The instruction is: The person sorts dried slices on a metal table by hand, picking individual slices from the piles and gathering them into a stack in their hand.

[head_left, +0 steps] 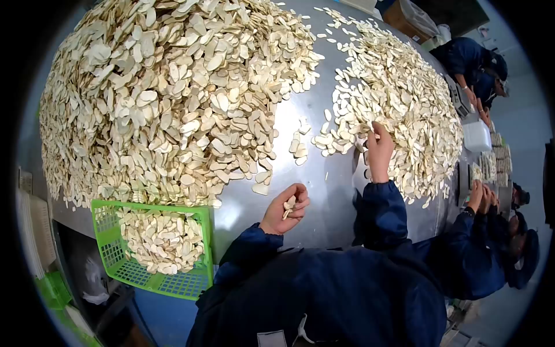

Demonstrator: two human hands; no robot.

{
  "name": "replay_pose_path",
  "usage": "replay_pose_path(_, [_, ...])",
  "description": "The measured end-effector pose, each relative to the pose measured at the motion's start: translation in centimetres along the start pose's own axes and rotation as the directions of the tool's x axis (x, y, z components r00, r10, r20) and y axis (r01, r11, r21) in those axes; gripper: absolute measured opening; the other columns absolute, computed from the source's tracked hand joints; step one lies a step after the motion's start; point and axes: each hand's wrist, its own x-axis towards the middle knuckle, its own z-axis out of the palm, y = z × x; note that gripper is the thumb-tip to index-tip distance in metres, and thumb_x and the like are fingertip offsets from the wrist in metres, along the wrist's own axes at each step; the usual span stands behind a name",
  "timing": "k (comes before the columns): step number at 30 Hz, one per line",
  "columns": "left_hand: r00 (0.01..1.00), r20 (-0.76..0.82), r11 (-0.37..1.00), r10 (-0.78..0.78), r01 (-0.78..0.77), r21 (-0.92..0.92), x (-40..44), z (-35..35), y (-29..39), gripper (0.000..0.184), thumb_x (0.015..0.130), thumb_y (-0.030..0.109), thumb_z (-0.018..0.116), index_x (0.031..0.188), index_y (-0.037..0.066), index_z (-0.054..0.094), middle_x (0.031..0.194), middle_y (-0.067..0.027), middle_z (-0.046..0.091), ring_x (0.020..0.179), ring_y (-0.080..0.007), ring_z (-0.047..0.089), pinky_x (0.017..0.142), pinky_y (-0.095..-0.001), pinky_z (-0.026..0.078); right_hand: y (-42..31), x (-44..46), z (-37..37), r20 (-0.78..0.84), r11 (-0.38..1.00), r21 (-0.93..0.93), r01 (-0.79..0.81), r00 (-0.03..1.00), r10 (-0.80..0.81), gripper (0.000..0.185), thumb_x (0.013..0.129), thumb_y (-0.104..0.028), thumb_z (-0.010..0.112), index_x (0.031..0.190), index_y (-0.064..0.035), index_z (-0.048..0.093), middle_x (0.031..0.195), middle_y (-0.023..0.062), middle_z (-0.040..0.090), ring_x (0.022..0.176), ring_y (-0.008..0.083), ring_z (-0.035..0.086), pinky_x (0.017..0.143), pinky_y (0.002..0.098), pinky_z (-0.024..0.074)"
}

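Pale dried slices cover much of the metal table [248, 202] in two heaps. My left hand [285, 209] is palm up near the table's front edge, its fingers curled round a few small slices. My right hand [379, 151] reaches to the near left edge of the right heap [416, 104], thumb and fingers pinched on a slice at the fingertips. The larger left heap [156, 98] rises beyond and left of my left hand. Between the heaps lies a small cluster of slices [299, 144].
A green plastic basket [104, 228] holding slices stands at the front left. Co-workers in dark blue clothes [468, 257] are at the right side, some with hands at the table. A white container [477, 136] and a cardboard box [402, 22] are farther off.
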Motion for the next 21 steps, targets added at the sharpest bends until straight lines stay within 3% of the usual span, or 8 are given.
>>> replay_pose_path(2, [1.000, -0.004, 1.000, 0.025, -0.025, 0.002, -0.2, 0.2, 0.3, 0.017, 0.097, 0.018, 0.046, 0.101, 0.004, 0.054, 0.081, -0.0030, 0.043, 0.067, -0.0098, 0.039, 0.043, -0.0170, 0.030, -1.7, -0.9, -0.2, -0.006, 0.993, -0.089, 0.078, 0.997, -0.079, 0.022, 0.085, -0.008, 0.057, 0.105, -0.0001, 0.064, 0.093, 0.0154, 0.067, 0.079, 0.0290, 0.063, 0.071, 0.0341, 0.0487])
replay_pose_path(5, [0.997, 0.033, 0.998, 0.067, -0.066, -0.023, -0.2, 0.1, 0.4, 0.017, 0.097, 0.018, 0.047, 0.101, 0.003, 0.053, 0.081, -0.0033, 0.042, 0.067, -0.0100, 0.040, 0.043, -0.0169, 0.030, -7.2, -4.0, 2.1, 0.315, 0.983, 0.098, -0.153, 0.942, 0.115, 0.022, 0.084, -0.014, 0.062, 0.102, -0.0020, 0.063, 0.092, 0.0150, 0.065, 0.076, 0.0281, 0.062, 0.066, 0.0348, 0.0485])
replay_pose_path(8, [0.992, 0.023, 0.991, 0.126, -0.127, 0.034, -0.1, -0.1, 0.3, 0.017, 0.097, 0.019, 0.046, 0.100, 0.004, 0.054, 0.081, -0.0026, 0.042, 0.068, -0.0103, 0.039, 0.045, -0.0170, 0.031, -10.3, -6.5, 4.9, 0.383, 0.993, 0.022, 0.119, 0.916, -0.119, 0.027, 0.079, -0.018, 0.065, 0.103, -0.0046, 0.060, 0.092, 0.0139, 0.057, 0.076, 0.0328, 0.060, 0.063, 0.0403, 0.0484])
replay_pose_path(11, [0.990, -0.005, 0.988, 0.139, -0.139, 0.066, -0.1, -0.1, 0.5, 0.017, 0.098, 0.021, 0.046, 0.099, 0.006, 0.054, 0.081, -0.0020, 0.041, 0.069, -0.0106, 0.039, 0.046, -0.0178, 0.031, -11.1, -7.7, 5.8, 0.475, 0.992, -0.008, 0.124, 0.873, -0.106, 0.021, 0.079, -0.012, 0.065, 0.096, -0.0036, 0.058, 0.097, 0.0134, 0.055, 0.079, 0.0340, 0.059, 0.066, 0.0400, 0.0482])
replay_pose_path(15, [0.988, 0.015, 0.984, 0.155, -0.156, 0.090, 0.1, -0.4, 0.5, 0.017, 0.098, 0.022, 0.046, 0.100, 0.007, 0.054, 0.083, -0.0025, 0.043, 0.071, -0.0113, 0.040, 0.047, -0.0188, 0.032, -5.6, -7.0, 4.7, 0.353, 0.985, 0.103, 0.141, 0.920, -0.169, 0.016, 0.079, -0.005, 0.062, 0.094, -0.0033, 0.058, 0.095, 0.0149, 0.055, 0.077, 0.0364, 0.057, 0.067, 0.0417, 0.0469])
replay_pose_path(17, [0.988, 0.000, 0.983, 0.157, -0.156, 0.093, 0.2, -0.4, 0.5, 0.016, 0.097, 0.021, 0.047, 0.101, 0.008, 0.054, 0.083, -0.0027, 0.044, 0.071, -0.0115, 0.040, 0.048, -0.0190, 0.032, -2.9, -5.0, 2.4, 0.236, 0.997, -0.066, 0.039, 0.972, -0.022, 0.017, 0.078, -0.004, 0.061, 0.095, -0.0029, 0.060, 0.094, 0.0170, 0.056, 0.078, 0.0387, 0.056, 0.070, 0.0434, 0.0458])
replay_pose_path(19, [0.987, 0.015, 0.983, 0.161, -0.162, 0.092, 0.3, -0.5, 0.5, 0.016, 0.097, 0.022, 0.047, 0.102, 0.008, 0.055, 0.084, -0.0029, 0.044, 0.071, -0.0116, 0.040, 0.048, -0.0191, 0.033, -3.0, -3.2, -0.2, 0.047, 0.933, -0.323, 0.158, 0.987, -0.151, 0.021, 0.078, -0.003, 0.061, 0.099, -0.0026, 0.061, 0.094, 0.0174, 0.058, 0.080, 0.0380, 0.056, 0.071, 0.0433, 0.0461])
replay_pose_path(21, [0.986, 0.009, 0.981, 0.166, -0.166, 0.104, 0.3, -0.6, 0.6, 0.017, 0.098, 0.022, 0.047, 0.102, 0.008, 0.055, 0.084, -0.0028, 0.045, 0.072, -0.0115, 0.040, 0.048, -0.0193, 0.033, -3.1, -2.8, -0.7, 0.131, 0.935, -0.324, 0.141, 0.986, -0.103, 0.023, 0.081, -0.012, 0.061, 0.103, -0.0043, 0.060, 0.098, 0.0156, 0.060, 0.084, 0.0360, 0.058, 0.072, 0.0423, 0.0470])
